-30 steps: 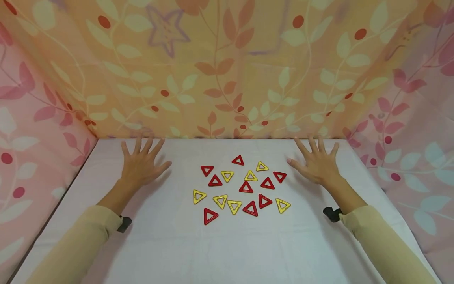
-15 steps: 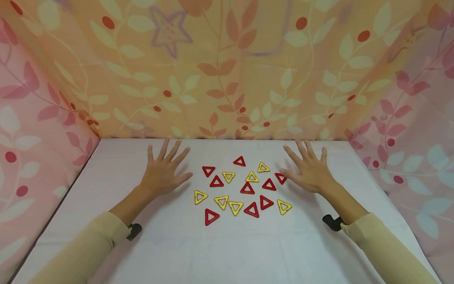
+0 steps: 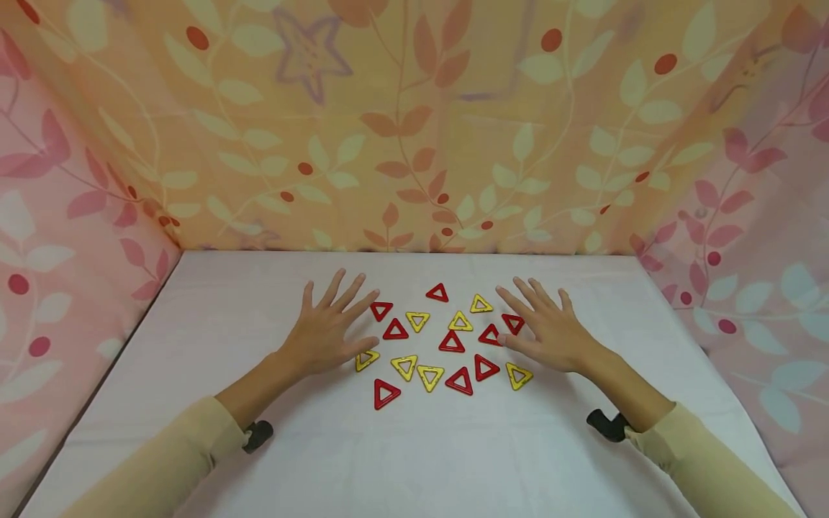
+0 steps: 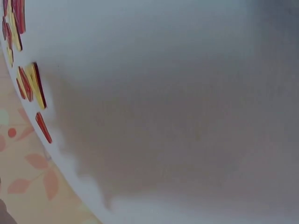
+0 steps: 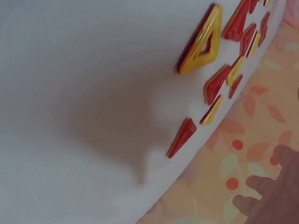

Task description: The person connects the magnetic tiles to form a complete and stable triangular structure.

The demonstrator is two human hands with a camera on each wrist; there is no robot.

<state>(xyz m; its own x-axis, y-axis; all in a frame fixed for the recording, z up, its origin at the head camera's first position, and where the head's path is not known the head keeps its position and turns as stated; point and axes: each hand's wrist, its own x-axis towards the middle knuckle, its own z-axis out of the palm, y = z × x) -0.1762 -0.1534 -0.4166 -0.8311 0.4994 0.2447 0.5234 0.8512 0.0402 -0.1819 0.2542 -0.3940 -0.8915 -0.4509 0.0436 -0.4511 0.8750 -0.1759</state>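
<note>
Several hollow red and yellow triangles lie scattered on the white table, among them a red triangle [image 3: 438, 292] at the back and a yellow triangle [image 3: 430, 378] at the front. My left hand [image 3: 324, 334] is spread at their left side, its thumb overlapping a yellow triangle [image 3: 365, 362] in the head view. On the right, my right hand [image 3: 553, 332] has its fingers spread, and its thumb covers part of a red triangle [image 3: 489, 335]. Both hands hold nothing and cast shadows on the table. The right wrist view catches some right fingers [image 5: 275, 196] above the triangles.
A white cloth [image 3: 414, 460] covers the table. Behind it hangs an orange patterned curtain [image 3: 414, 144], with pink patterned cloth [image 3: 58, 237] at both sides. A small black device [image 3: 607, 426] is strapped at each wrist.
Both hands have moved inward from the table's sides to the edges of the triangle group. The left hand has travelled farther. The triangles have stayed in place.
</note>
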